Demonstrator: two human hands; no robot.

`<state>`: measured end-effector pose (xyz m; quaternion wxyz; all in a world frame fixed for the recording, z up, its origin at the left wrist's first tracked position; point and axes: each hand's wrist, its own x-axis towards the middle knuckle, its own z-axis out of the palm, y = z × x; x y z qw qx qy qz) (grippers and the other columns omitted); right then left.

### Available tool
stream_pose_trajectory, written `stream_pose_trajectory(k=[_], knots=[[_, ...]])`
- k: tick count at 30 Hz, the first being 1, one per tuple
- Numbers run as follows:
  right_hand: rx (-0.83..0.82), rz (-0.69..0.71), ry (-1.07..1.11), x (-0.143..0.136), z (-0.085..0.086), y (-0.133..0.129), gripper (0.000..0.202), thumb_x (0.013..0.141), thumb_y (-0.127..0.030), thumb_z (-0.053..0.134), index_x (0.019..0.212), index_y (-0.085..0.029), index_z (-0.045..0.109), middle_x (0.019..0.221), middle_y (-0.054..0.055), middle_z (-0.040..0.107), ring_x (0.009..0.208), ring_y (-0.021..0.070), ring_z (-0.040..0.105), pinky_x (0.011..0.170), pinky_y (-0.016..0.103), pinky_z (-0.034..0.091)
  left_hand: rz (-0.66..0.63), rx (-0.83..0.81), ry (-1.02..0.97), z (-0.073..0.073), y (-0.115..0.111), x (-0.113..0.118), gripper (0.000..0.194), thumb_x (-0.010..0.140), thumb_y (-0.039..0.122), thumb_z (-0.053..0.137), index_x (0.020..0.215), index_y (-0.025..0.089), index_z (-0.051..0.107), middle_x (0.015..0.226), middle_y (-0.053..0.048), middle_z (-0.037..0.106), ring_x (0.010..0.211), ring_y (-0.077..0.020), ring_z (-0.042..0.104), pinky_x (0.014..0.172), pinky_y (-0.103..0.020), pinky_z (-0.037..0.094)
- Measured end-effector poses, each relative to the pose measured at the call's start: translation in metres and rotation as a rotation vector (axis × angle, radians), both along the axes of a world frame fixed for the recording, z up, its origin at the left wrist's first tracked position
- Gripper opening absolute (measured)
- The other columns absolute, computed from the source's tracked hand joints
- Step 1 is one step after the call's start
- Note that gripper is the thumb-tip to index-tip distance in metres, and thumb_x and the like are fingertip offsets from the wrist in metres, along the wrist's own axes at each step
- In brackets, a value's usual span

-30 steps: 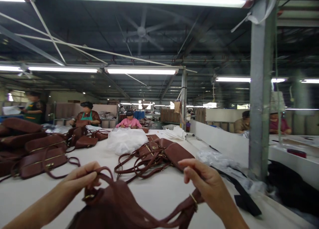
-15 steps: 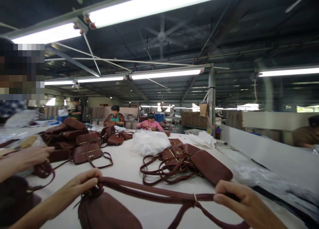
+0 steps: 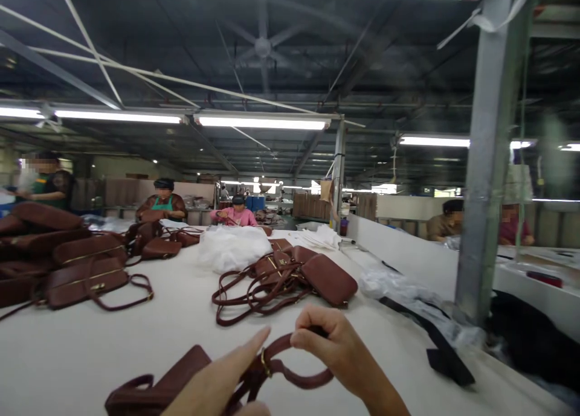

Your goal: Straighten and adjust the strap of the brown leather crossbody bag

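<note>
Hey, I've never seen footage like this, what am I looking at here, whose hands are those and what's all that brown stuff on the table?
This is one picture from a camera worn on a person's head, looking forward and down, so the two bare hands at the bottom are that person's own. No machine is involved. The right hand pinches a brown leather strap bent into a loop; the left hand touches the strap beside a small gold ring. The strap belongs to a brown handbag lying on the long white table. Further back lie a heap of similar bags, a row of bags on the left, and white plastic wrapping. Other people work at the far end.
</note>
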<state>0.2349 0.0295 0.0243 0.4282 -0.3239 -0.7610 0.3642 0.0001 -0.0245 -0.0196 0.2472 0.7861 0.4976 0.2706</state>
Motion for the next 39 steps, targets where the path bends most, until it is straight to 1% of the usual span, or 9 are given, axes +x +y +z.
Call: stream_pose_trajectory(k=[3,5,14,20,23,30,34,37,39], knots=[[0.017,-0.004,-0.011,0.010,0.003,-0.001,0.028,0.076,-0.040,0.067,0.061,-0.019,0.057,0.058,-0.005,0.046,0.059,0.0129,0.040,0.056,0.026,0.032,-0.007,0.042,-0.047,0.028,0.009,0.047,0.018,0.087,0.035,0.054,0.096,0.024,0.065,0.098,-0.002,0.070,0.092,-0.0222,0.062,0.083,-0.030,0.047],[0.057,-0.063,-0.002,0.026,0.006,0.004,0.028,0.077,-0.040,0.067,0.061,-0.020,0.057,0.058,-0.005,0.046,0.058,0.0128,0.038,0.055,0.026,0.032,-0.033,0.025,-0.055,0.036,0.017,0.045,0.022,0.093,0.035,0.047,0.077,0.022,0.055,0.076,0.003,0.060,0.073,-0.0164,0.054,0.066,-0.026,0.041],[0.024,-0.239,0.411,0.077,-0.001,0.032,0.046,0.071,-0.059,0.080,0.060,-0.019,0.059,0.046,-0.007,0.040,0.043,0.0085,0.032,0.042,0.023,0.024,-0.046,-0.207,-0.072,0.033,0.016,-0.026,0.020,0.092,0.033,0.050,0.078,0.020,0.056,0.074,0.005,0.050,0.072,-0.0139,0.046,0.066,-0.023,0.035],[-0.139,-0.253,0.854,0.046,-0.003,0.039,0.052,0.049,-0.054,0.096,0.060,-0.016,0.062,0.052,-0.009,0.043,0.039,0.0012,0.030,0.035,0.014,0.029,-0.016,-0.163,-0.097,0.031,0.008,-0.034,0.030,0.094,0.045,0.047,0.082,0.019,0.056,0.078,0.003,0.052,0.075,-0.0155,0.047,0.068,-0.024,0.036],[-0.151,-0.272,0.973,0.047,-0.001,0.043,0.052,0.044,-0.047,0.099,0.057,-0.015,0.060,0.049,-0.010,0.043,0.036,-0.0004,0.030,0.031,0.011,0.029,-0.068,-0.310,-0.301,0.037,0.008,-0.033,0.033,0.087,0.050,0.053,0.083,0.018,0.058,0.070,0.004,0.049,0.065,-0.0135,0.043,0.059,-0.023,0.033],[-0.263,-0.041,1.240,0.072,-0.001,0.049,0.046,0.053,-0.036,0.099,0.067,-0.018,0.059,0.046,-0.014,0.038,0.036,0.0013,0.029,0.031,0.008,0.031,-0.057,-0.679,-0.189,0.026,0.004,0.001,0.014,0.058,0.029,0.061,0.068,0.020,0.063,0.056,0.006,0.050,0.050,-0.0104,0.039,0.045,-0.021,0.026],[-0.159,-0.311,1.117,0.077,-0.011,0.068,0.052,0.047,-0.043,0.098,0.081,-0.021,0.067,0.064,-0.007,0.061,0.053,0.0066,0.052,0.047,0.014,0.049,-0.036,-0.605,-0.564,0.017,0.012,-0.001,0.034,0.063,0.048,0.073,0.074,0.017,0.064,0.060,0.003,0.057,0.053,-0.0114,0.051,0.051,-0.021,0.036],[0.014,-0.619,0.690,0.061,-0.022,0.069,0.050,0.064,-0.059,0.084,0.096,-0.023,0.071,0.093,0.001,0.071,0.084,0.0174,0.063,0.067,0.025,0.055,-0.025,-0.503,-0.779,0.025,0.021,-0.012,0.054,0.064,0.064,0.080,0.082,0.016,0.063,0.061,0.001,0.062,0.055,-0.0121,0.057,0.055,-0.021,0.040],[0.060,-0.560,0.353,0.037,-0.030,0.057,0.046,0.080,-0.067,0.065,0.084,-0.021,0.069,0.083,0.003,0.070,0.079,0.0200,0.062,0.065,0.028,0.051,0.024,-0.434,-0.843,0.031,0.026,-0.017,0.060,0.062,0.068,0.081,0.086,0.016,0.063,0.059,0.000,0.064,0.053,-0.0105,0.055,0.052,-0.019,0.036]])
